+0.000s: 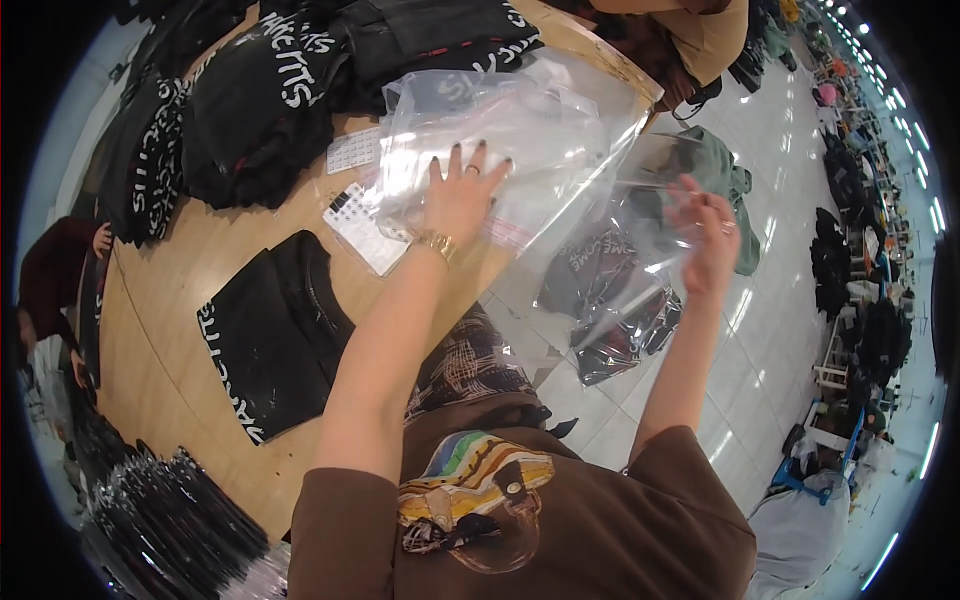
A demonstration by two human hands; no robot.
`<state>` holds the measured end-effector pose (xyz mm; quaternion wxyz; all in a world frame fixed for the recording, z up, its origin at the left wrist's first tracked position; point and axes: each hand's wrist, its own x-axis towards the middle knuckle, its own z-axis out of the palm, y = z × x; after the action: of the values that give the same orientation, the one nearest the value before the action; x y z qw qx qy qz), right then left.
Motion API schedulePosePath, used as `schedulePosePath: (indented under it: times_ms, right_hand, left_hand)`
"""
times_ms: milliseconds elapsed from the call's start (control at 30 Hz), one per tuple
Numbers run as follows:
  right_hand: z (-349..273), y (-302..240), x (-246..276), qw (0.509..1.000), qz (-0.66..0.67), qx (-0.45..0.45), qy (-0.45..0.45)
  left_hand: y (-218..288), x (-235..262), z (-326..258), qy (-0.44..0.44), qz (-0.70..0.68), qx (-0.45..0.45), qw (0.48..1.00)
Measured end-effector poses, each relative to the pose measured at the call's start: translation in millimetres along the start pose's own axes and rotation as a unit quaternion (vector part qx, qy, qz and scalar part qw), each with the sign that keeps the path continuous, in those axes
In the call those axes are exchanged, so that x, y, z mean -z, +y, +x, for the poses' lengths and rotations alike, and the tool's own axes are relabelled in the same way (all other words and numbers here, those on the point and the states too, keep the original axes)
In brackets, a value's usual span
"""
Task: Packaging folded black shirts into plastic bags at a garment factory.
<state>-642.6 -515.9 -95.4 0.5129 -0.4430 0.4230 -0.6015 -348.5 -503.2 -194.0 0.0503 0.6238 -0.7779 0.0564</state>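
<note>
My left hand (465, 200) lies flat with fingers spread on a stack of clear plastic bags (545, 125) at the table's far right edge. Past that edge, my right hand (710, 240) is raised, its fingers slightly blurred and bent together on a clear plastic bag (640, 215) that hangs over the floor. Sticker sheets (365, 228) lie beside the stack, left of my left wrist. Left of my left forearm, a folded black garment (275, 335) with white lettering rests on the table.
Piles of folded black garments (250, 110) cover the far side of the wooden table (190, 345). Stacked bagged garments (175, 525) stand at the near left. More bagged garments (625, 320) are low on the right, above tiled floor. Other people (700, 40) are at the far right and left.
</note>
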Motion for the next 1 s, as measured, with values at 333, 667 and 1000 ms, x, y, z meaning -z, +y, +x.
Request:
schedulePosePath:
  times_ms: [333,667,1000]
  right_hand:
    - [-0.7,-120.1,-7.8,0.945,-0.044,0.296,0.128]
    - [-39.3,-74.6,-261.4,0.883,0.214,-0.049,-0.415]
    - [-97.6,-25.7,-447.2,0.744,0.337,-0.270,-0.510]
  left_hand:
    - [-27.7,22.1,16.7,-0.081,-0.083,0.104,0.988]
    - [-69.5,77.2,-84.3,0.010,-0.777,0.185,0.602]
    - [-157.6,134.3,-269.6,0.337,-0.914,0.053,0.219]
